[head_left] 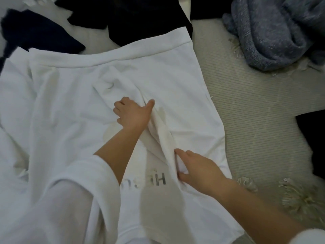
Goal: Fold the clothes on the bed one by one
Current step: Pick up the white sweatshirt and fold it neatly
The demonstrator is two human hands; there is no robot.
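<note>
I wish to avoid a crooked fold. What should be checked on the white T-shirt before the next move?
1. Right hand pinches the raised fold of the white T-shirt: ok.
2. Left hand grips cloth: cannot tell, fingers curled on it.
3. Shirt lies smooth: not ok, creases across the middle.
4. Far edge free of the black garment: not ok, it overlaps it.
5. Bare bed cover on the right: ok.

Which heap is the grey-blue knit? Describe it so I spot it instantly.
Start at the white T-shirt spread mid-bed, then cross the beige ribbed bedcover to the far right corner. The crumpled grey-blue knit lies there, alone in its fuzzy, speckled weave; the black garment and navy garment are plain.
</note>
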